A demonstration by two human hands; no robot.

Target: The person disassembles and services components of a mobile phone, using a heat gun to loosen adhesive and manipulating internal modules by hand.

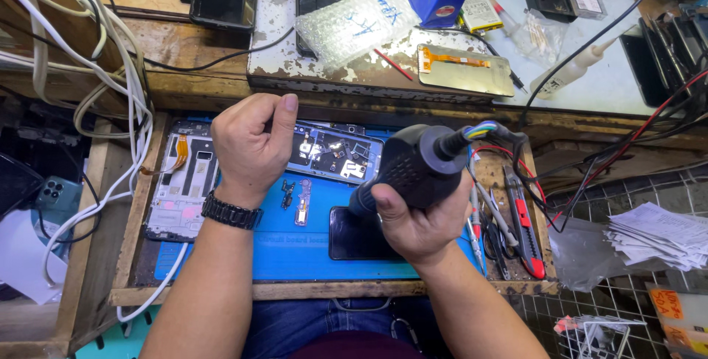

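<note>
Head view
Right hand: wrapped around black hot-air handpiece, above blue mat.
Left hand: clenched, pressing on opened phone at the mat's far edge.
Dark phone: on the mat, under the handpiece.

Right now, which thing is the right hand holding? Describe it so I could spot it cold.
Start at the blue work mat in the wooden tray at the bench front. Over its right end, the right hand grips a black hot-air gun handle, nozzle down. Unlike the slim tweezers and red utility knife beside it, it is fat, textured, and trails a multicoloured cable.
</note>
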